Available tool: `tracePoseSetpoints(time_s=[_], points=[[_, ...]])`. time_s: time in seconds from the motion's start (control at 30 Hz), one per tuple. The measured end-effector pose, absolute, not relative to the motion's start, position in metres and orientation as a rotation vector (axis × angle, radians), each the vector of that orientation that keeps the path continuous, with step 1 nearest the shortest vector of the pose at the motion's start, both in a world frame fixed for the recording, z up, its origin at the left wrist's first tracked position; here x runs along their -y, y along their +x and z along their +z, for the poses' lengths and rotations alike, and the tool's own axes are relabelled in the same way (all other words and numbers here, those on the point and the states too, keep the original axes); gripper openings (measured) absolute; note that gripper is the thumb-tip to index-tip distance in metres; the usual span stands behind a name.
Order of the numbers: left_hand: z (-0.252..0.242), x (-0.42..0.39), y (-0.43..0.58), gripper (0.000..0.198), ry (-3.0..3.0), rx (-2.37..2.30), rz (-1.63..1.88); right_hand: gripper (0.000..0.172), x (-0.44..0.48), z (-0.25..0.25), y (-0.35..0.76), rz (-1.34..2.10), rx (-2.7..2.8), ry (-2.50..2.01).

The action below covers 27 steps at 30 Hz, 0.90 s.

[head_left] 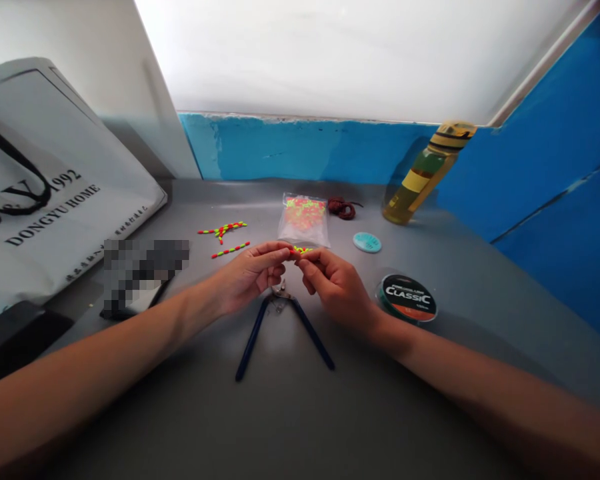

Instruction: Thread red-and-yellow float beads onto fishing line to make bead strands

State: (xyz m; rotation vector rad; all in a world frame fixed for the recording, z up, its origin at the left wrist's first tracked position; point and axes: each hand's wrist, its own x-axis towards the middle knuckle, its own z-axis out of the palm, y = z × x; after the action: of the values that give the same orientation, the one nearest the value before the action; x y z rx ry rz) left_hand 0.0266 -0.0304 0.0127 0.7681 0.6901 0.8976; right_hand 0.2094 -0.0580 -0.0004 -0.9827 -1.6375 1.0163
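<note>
My left hand (255, 272) pinches a small red bead (292, 252) between thumb and forefinger. Close against it, the thumb and forefinger of my right hand (337, 283) are pressed together; what sits in them is too small to make out. Just behind the fingertips some yellow-green beads (304, 249) show, partly hidden by the hands. Blue-handled pliers (281, 293) lie spread below my hands, jaws pointing away from me. To the left, a row of red and yellow-green beads (231, 250) lies near a small pile of similar rows (223, 230).
A clear bag of beads (304, 217) lies behind my hands, beside a dark red cord bundle (342, 209). Rightward are a pale blue disc (367, 242), a line spool (407, 298) and a yellow bottle (425, 177). A white bag (65, 180) and a blurred-out dark object (145, 277) stand left.
</note>
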Motion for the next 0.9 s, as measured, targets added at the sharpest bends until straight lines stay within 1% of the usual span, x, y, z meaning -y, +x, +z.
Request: tracePoseSetpoints(time_s=[0.43, 0.9], points=[[0.0137, 0.0305, 0.0258, 0.018, 0.795, -0.712, 0.896, 0.020, 0.0573, 0.0007, 0.2082, 1.061, 1.626, -1.005], [0.0108, 0.0307, 0.0251, 0.015, 0.863, -0.721, 0.906, 0.024, 0.0583, -0.0015, 0.2099, 1.008, 1.673, -1.022]])
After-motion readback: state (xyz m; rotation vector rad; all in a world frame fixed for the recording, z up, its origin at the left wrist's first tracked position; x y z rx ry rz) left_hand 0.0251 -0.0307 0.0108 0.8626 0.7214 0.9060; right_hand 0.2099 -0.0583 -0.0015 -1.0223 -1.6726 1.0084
